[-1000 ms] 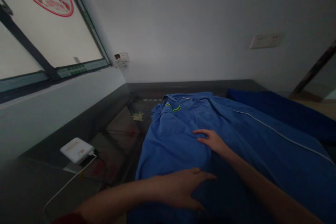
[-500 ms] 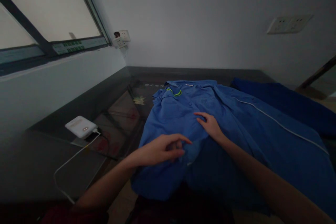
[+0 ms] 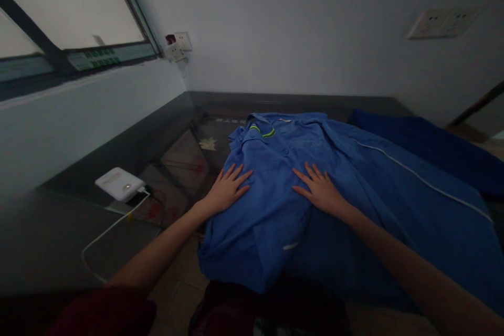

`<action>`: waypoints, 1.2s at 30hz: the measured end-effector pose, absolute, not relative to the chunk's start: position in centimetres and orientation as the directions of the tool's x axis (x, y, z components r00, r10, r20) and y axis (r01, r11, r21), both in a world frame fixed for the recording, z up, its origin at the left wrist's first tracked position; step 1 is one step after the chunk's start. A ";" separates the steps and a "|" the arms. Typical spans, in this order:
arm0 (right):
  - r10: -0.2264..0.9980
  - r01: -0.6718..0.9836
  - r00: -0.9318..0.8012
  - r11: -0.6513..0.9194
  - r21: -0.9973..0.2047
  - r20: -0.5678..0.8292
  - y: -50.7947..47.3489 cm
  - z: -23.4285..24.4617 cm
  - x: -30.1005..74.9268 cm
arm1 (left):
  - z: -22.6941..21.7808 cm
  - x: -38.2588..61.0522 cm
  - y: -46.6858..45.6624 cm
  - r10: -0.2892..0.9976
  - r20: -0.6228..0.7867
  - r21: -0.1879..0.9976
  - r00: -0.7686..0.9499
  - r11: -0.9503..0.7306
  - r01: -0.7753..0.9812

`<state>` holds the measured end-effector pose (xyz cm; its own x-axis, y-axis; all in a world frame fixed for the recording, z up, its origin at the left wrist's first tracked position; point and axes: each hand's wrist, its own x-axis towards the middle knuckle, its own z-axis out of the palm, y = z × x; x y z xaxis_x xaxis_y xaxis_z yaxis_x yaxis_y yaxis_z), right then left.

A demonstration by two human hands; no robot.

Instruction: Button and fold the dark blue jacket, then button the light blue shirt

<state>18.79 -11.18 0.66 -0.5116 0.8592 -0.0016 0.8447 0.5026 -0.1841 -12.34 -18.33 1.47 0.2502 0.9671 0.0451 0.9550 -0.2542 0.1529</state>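
A blue work jacket point(image 3: 271, 205) lies spread over the dark table, with yellow-green and dark trim near the chest and a thin white line along its right part. My left hand point(image 3: 228, 187) rests flat on the left side of the jacket, fingers spread. On the middle of the garment lies my right hand point(image 3: 319, 189), also flat with its fingers apart. The jacket's lower part hangs over the table's near edge, close to my body.
A white power bank point(image 3: 120, 185) with a white cable point(image 3: 106, 240) sits on the dark table point(image 3: 157, 128) at left. Darker blue cloth point(image 3: 425, 142) lies to the right. Wall sockets point(image 3: 444, 23) and a window point(image 3: 98, 10) are behind.
My left hand has moved forward and left from above the near part of the jacket, and its curled fingers are now spread flat. My right hand's fingers have spread out on the cloth.
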 end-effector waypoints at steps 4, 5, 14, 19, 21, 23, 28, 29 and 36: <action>0.851 0.842 -0.524 0.511 -0.172 -0.042 -9.3 0.6 18.9 | 1.1 -12.6 -15.8 0.954 0.040 0.112 0.297 -0.299 0.948; 0.850 0.842 -0.525 0.511 -0.172 -0.040 -8.6 0.5 18.8 | 1.1 -12.8 -14.8 0.952 0.041 0.106 0.303 -0.306 0.946; 0.847 0.823 -0.528 0.527 -0.211 0.058 -1.7 -0.5 17.6 | 0.8 -14.3 -5.7 0.942 0.088 0.170 0.324 -0.334 0.927; 0.839 0.806 -0.518 0.544 -0.233 0.167 -1.5 -0.7 17.9 | 2.1 -15.2 -7.0 0.930 0.153 0.215 0.333 -0.360 0.908; 0.828 0.785 -0.504 0.557 -0.271 0.246 -2.4 -0.2 18.1 | 3.5 -15.5 -9.9 0.919 0.171 0.247 0.354 -0.388 0.888; 0.795 0.741 -0.507 0.599 -0.303 0.332 -3.9 0.8 18.2 | 5.2 -15.7 -13.6 0.899 0.165 0.299 0.406 -0.438 0.848; 0.548 0.466 -0.801 0.824 -0.324 0.241 -9.8 4.8 16.9 | 8.1 -15.8 -22.4 0.821 -0.118 0.375 0.559 -0.484 0.790; 0.500 0.428 -0.843 0.846 -0.318 0.196 -11.0 5.4 16.4 | 8.1 -15.8 -23.6 0.805 -0.177 0.391 0.566 -0.470 0.791; 0.495 0.476 -0.869 0.842 -0.254 0.009 -14.2 7.2 14.2 | 5.9 -18.8 -26.7 0.833 -0.275 0.488 0.481 -0.310 0.816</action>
<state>14.18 -14.17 7.22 -0.8691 0.4946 0.0089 0.4764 0.8416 -0.2542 -18.82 -26.74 5.86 0.4807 0.8327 -0.2749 0.8159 -0.3098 0.4882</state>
